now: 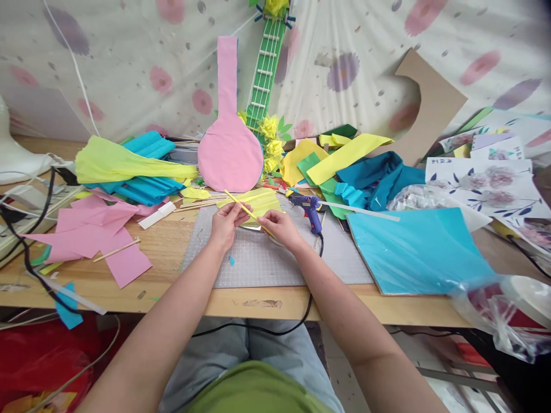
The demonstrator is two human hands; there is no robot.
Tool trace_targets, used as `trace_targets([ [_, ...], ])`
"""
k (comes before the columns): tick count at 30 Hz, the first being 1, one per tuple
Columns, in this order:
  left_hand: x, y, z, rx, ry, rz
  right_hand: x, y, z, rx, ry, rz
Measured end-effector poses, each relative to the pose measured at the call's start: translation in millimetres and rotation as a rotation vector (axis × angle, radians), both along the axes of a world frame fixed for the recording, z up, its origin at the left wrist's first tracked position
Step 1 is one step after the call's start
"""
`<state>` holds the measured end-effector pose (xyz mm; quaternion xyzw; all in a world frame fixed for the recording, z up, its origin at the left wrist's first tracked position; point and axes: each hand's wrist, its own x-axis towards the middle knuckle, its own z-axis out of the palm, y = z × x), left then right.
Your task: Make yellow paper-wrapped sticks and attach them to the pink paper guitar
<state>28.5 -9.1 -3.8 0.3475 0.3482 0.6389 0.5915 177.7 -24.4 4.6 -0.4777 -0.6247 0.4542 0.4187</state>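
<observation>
A thin yellow stick (250, 214), which looks wrapped in paper, slants across between my two hands over the grey cutting mat (258, 269). My left hand (227, 225) pinches its upper part, and my right hand (280, 228) has its fingers closed round the lower end. Just beyond them a sheet of yellow crepe paper (269, 199) lies on the mat. Behind that, a pink paper-covered banjo shape (231, 152) stands upright. To the right of my right hand rests a purple glue gun (310, 212) with a long white glue stick in it.
Pink paper pieces (92, 226) lie at the left, below yellow and blue crepe paper (138, 163). A blue board (417, 249) occupies the right side. A green decorated instrument neck (266, 71) and a cut brown board (434, 109) lean at the back. The glue gun's black cord (307, 310) crosses the table edge.
</observation>
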Motion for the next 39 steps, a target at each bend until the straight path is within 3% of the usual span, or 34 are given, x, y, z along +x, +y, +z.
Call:
trace_targets([
  [6, -0.6, 0.0, -1.3, -0.008, 0.008, -0.008, 2.3, 1.7, -0.2, -0.170, 0.052, -0.032],
  [14, 2.6, -1.6, 0.7, -0.019, 0.044, -0.024, -6.5, -0.9, 0.6, 0.082, -0.083, -0.043],
  [22, 2.8, -0.7, -1.4, -0.022, 0.056, -0.049, -1.3, -1.5, 5.5, -0.169, 0.063, 0.027],
  [30, 5.7, -3.4, 0.1, -0.017, 0.086, -0.086, -4.9, 0.2, -2.9, -0.020, -0.019, 0.048],
  [39, 2.9, -1.4, -2.7, -0.064, 0.068, -0.107, 0.2, -5.3, 6.1, -0.105, -0.038, 0.088],
])
